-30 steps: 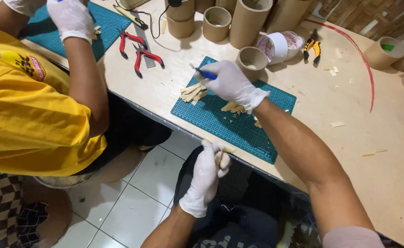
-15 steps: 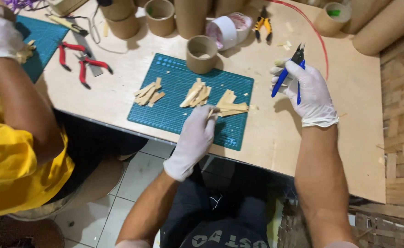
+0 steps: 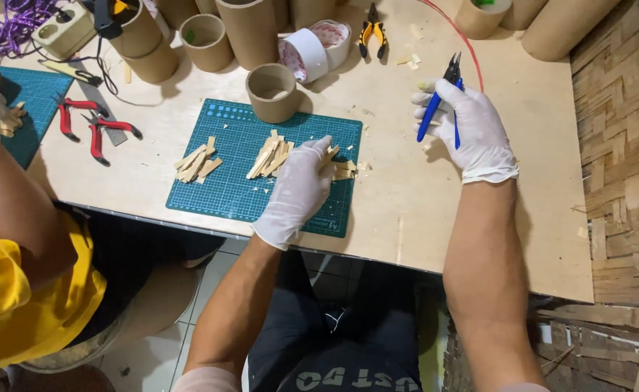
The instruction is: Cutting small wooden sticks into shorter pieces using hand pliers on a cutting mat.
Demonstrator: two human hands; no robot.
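Observation:
My right hand (image 3: pixel 472 127), in a white glove, holds blue-handled cutting pliers (image 3: pixel 441 101) upright above the plywood table (image 3: pixel 435 218), to the right of the green cutting mat (image 3: pixel 232 189). My left hand (image 3: pixel 301 185), also gloved, rests on the mat's right part with its fingertips on a small pile of wooden strips (image 3: pixel 340 165). Two more piles of wooden strips lie on the mat: one in the middle (image 3: pixel 270 154) and one at the left (image 3: pixel 197 162).
A short cardboard tube (image 3: pixel 271 91) stands at the mat's far edge, with taller tubes, white tape rolls (image 3: pixel 316 49) and yellow pliers (image 3: pixel 372 30) behind. Red pliers (image 3: pixel 94 127) lie left. A person in yellow (image 3: pixel 22 290) works at the left on another mat. A woven wall (image 3: pixel 624 145) is right.
My left hand came up from below the table edge onto the mat's right pile. My right hand moved off the mat to the right, lifting the blue pliers. The view shifted right.

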